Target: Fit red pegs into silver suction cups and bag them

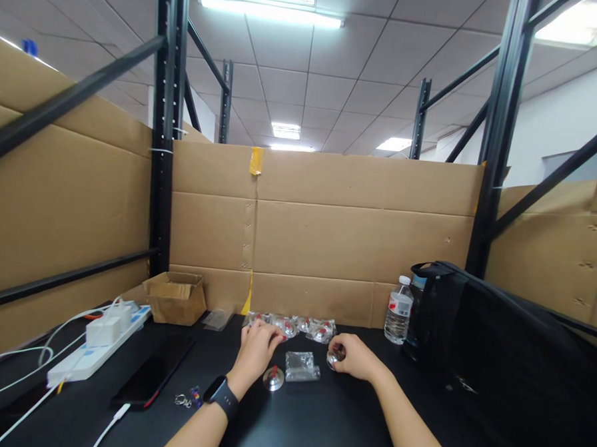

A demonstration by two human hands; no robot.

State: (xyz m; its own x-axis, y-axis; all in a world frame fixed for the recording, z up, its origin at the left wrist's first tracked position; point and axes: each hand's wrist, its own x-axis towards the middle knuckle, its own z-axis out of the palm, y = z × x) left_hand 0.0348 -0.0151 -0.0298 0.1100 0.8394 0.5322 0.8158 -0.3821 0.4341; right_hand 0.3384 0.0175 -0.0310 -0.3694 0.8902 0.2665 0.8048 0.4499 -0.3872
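Observation:
My right hand [355,357] is closed around a shiny, round metal piece [331,360]; its exact kind is partly hidden by the fingers. My left hand [258,348] reaches over the table with thumb and fingers curled close together. A small bit of red shows at its fingertips, but what they hold is unclear. Just below that hand, a silver disc with a red upright part [273,378] lies on the table. Between both hands is a crinkled clear plastic bag [301,367]. Behind them runs a row of plastic-wrapped silver and red pieces [319,329].
On the left are a white power strip [78,362] with cables, a dark phone [154,374], a key ring [183,400] and a small cardboard box [175,299]. A water bottle [398,311] and a large black bag [501,367] stand right. Cardboard walls [328,238] enclose the table.

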